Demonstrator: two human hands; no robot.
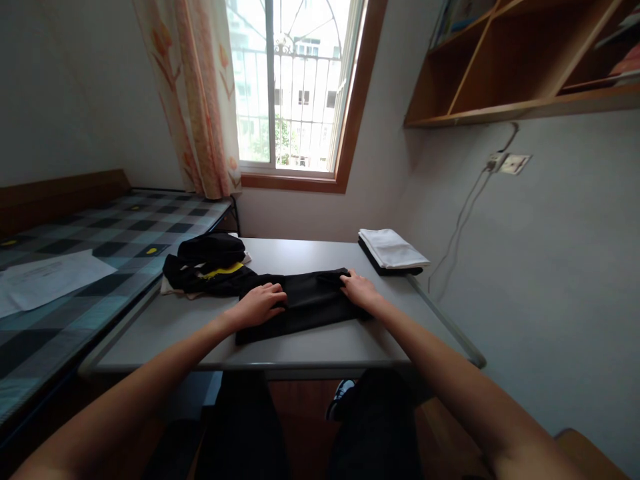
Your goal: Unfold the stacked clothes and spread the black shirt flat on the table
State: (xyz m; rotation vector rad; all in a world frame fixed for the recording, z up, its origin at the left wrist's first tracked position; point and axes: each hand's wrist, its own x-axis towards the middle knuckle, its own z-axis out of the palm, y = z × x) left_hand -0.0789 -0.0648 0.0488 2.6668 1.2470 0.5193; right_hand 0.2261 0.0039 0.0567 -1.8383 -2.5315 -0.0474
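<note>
Close to the middle of the front edge of the surface (140,327) lies a black garment (313,313), right hand (360,290) pinching its far right corner. Left hand (263,303) curls over the cloth; can't tell if that grip's closed. Uneven tugging could skew it or drag the dark clothes heap (213,267) by the left edge.

Near cloth (310,303) is plain black; left pile (213,248) black with yellow; right stack (395,250) white over black. Table (165,333) pale grey, bed (125,220) blue-grey-black checks, curtain (203,100) cream with orange flowers.
</note>
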